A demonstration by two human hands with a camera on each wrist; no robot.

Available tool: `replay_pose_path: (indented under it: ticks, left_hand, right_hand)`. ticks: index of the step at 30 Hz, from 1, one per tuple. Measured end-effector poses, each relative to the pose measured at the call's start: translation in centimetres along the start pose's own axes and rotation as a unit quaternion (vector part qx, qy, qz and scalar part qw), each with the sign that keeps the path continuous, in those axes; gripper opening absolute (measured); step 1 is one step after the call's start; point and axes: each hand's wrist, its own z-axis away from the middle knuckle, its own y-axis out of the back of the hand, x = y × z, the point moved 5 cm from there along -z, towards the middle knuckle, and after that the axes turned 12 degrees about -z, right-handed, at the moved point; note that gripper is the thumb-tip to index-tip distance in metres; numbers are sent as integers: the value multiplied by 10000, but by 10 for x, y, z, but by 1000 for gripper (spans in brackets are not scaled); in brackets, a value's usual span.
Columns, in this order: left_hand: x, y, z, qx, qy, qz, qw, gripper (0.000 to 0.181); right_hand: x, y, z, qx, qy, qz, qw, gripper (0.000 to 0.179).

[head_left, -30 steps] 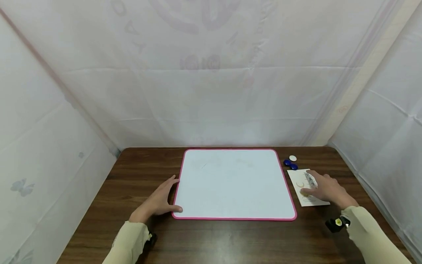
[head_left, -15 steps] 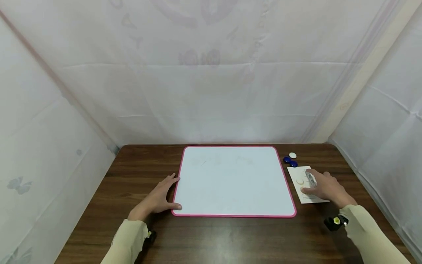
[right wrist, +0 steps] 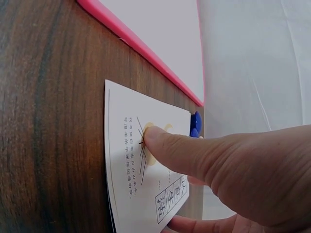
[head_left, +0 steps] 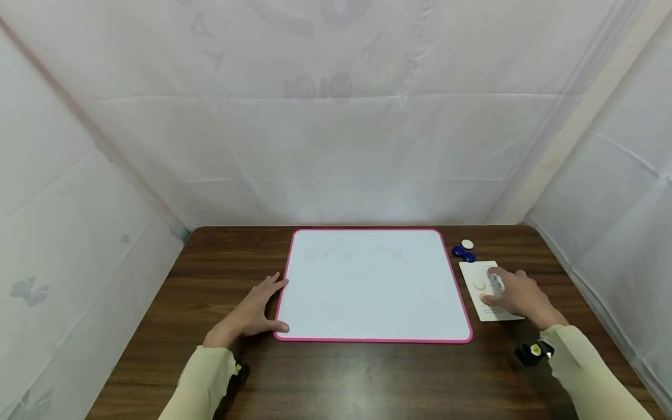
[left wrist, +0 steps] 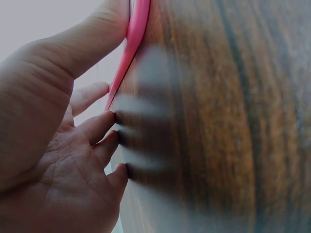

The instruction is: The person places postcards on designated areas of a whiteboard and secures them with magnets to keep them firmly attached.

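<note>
A whiteboard [head_left: 373,286] with a pink frame lies flat on the wooden table. At its left edge rests my left hand [head_left: 247,312], thumb over the near corner and spread fingers along the side. In the left wrist view the fingertips [left wrist: 121,172] touch the tabletop beside the pink frame [left wrist: 133,43]. My right hand [head_left: 522,297] rests on a white booklet [head_left: 483,309] right of the board. The right wrist view shows the thumb [right wrist: 167,145] across the booklet's printed drawing and characters, with the other fingers at its far side, partly hidden.
Two blue round magnets [head_left: 458,251] and one white magnet [head_left: 467,244] lie behind the booklet, near the board's right edge. Pale cloth walls [head_left: 341,157] enclose the table [head_left: 336,379] at the back and both sides.
The head view has tilted slightly, so the table and its things sit a little higher in it. Both hands keep their places on the whiteboard and booklet.
</note>
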Motion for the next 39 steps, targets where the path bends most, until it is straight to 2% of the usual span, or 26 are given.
replay_pose_path:
  ticks: [14, 29, 33, 39]
  left_hand:
    - [0, -2, 1, 3, -38, 8, 10000, 105]
    - [-2, -4, 1, -25, 5, 9, 10000, 105]
    - [-2, -4, 1, -28, 25, 23, 10000, 105]
    - [-2, -5, 1, -38, 55, 19, 10000, 105]
  right_hand:
    - [2, -2, 1, -27, -93, 24, 10000, 91]
    - [-1, -2, 1, 48, 13, 13, 10000, 86]
    - [-4, 2, -1, 151, 201, 139, 9996, 75]
    - [-7, 11, -3, 236, 405, 272, 9985, 43]
